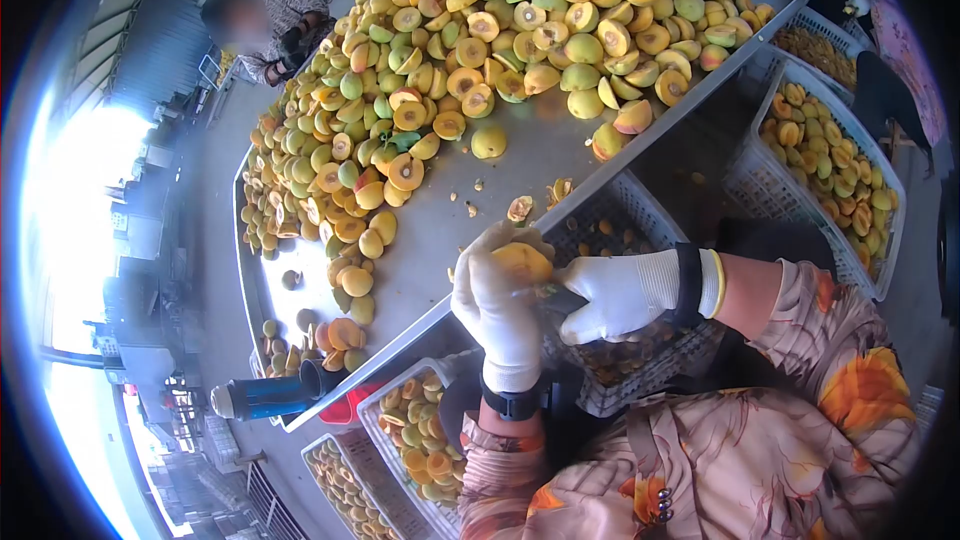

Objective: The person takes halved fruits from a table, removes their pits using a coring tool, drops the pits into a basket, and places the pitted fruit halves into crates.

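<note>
One fruit (522, 262) sits in our left hand (493, 305), near the table's edge, in the head view; those fingers are curled round it. Our right hand (612, 298) is bent close beside it, but we cannot tell whether its fingers grip a tool.

If our left fingers loosen or the glove slides on wet flesh, we judge the fruit could drop into the crate (645, 378) below. If a blade is hidden there, a slip could nick our glove. A knock to the table (425, 250) could roll the fruit lying near its rim over the side.

We count two gloved hands, one blue bottle (265, 398), two other people and five crates: one below our hands, two to the right, two at lower left. The heaped fruit (480, 50) overlaps too much for us to count.
</note>
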`<state>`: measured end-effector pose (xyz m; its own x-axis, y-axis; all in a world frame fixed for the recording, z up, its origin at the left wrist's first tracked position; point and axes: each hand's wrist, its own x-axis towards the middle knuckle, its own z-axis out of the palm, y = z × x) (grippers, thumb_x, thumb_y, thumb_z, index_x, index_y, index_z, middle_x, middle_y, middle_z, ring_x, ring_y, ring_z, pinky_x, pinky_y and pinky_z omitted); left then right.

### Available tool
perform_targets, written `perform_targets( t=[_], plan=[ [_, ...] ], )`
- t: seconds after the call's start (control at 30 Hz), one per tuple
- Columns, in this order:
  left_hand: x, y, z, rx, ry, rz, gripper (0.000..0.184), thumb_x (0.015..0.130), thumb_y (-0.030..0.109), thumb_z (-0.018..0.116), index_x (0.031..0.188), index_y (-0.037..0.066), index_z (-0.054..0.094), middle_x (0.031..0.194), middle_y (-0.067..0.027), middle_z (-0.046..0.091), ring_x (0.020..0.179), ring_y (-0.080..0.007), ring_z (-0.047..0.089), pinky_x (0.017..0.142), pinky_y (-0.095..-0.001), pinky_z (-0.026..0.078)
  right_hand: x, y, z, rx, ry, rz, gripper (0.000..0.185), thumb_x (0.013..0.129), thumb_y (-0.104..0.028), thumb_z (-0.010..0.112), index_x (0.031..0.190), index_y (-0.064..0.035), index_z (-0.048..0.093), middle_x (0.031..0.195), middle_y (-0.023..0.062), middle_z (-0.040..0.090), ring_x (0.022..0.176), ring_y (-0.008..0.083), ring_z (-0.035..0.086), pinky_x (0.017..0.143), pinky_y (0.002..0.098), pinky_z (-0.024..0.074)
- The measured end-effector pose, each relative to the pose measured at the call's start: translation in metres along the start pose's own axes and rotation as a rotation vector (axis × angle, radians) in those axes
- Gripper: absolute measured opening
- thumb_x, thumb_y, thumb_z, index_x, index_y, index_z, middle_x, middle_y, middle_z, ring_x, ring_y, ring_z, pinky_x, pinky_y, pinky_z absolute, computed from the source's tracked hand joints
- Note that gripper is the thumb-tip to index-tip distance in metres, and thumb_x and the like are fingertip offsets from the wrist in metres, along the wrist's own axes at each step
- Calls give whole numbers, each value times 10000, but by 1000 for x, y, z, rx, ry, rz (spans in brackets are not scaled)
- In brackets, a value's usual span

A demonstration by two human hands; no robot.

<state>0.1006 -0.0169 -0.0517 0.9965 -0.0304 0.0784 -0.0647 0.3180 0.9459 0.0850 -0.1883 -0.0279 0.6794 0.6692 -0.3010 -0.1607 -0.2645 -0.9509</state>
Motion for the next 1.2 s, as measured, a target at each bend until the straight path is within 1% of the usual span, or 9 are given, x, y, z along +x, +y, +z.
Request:
perform_targets(
  t=[0.07,0.3,0.47,0.53,0.6,0.77,0.97,1.17,1.2],
  plan=[
    [-5,3,10,-69,45,-40,604,1015,529,585,1203,-45,604,984,-211,712,794,-308,706,702,-413,595,-16,-23,-7,50,-93,186,454,898,-248,680,1207,70,584,721,120,662,636,198,646,616,345,518],
    [-19,12,24,101,24,164,558,1074,474,495,1197,-56,620,961,-182,720,809,-232,691,773,-360,566,-22,-1,2,-117,39,-250,362,900,-229,692,1107,58,615,669,80,625,530,143,591,496,308,471],
    [-31,21,41,-88,115,66,512,1073,433,510,1206,-49,616,968,-186,723,818,-232,698,760,-351,575,-44,-21,-3,128,-126,-19,312,890,-193,684,1073,51,618,642,70,616,520,149,592,493,307,465],
    [-33,28,47,19,117,113,520,1075,443,490,1193,-46,618,959,-189,721,808,-241,697,751,-359,576,-47,-26,-1,-50,-50,-81,403,866,-147,673,1212,45,598,866,138,680,791,227,668,713,348,526],
    [-34,31,47,128,89,171,513,1072,437,487,1181,-47,618,956,-195,719,800,-249,696,744,-364,577,-51,-28,0,-140,-27,-115,413,866,-136,661,1235,37,599,899,151,693,825,244,693,733,351,548],
    [-36,48,52,116,-69,76,427,1045,343,533,1173,-57,610,969,-203,716,790,-259,698,746,-371,584,-55,-17,2,203,-211,-63,178,904,-177,649,921,-14,580,577,16,532,471,124,527,434,275,399],
    [-28,54,49,-204,-354,-50,401,1029,325,534,1197,-35,589,971,-219,700,840,-275,689,767,-388,583,-61,-19,2,564,-422,-52,145,889,-145,654,882,-29,567,544,-8,445,418,94,417,383,259,314],
    [-44,77,39,-83,-67,-76,448,1045,353,532,1293,-19,534,996,-216,699,885,-276,693,803,-391,589,-49,-7,10,637,-605,-124,252,851,-224,724,875,-16,582,540,1,448,406,94,406,379,254,299],
    [-46,80,19,214,5,64,454,1040,381,553,1244,-23,578,1002,-180,709,882,-241,700,799,-374,596,-52,-7,10,590,-572,-97,290,831,-259,747,896,-20,596,548,4,462,410,94,413,389,245,298]
  ],
)
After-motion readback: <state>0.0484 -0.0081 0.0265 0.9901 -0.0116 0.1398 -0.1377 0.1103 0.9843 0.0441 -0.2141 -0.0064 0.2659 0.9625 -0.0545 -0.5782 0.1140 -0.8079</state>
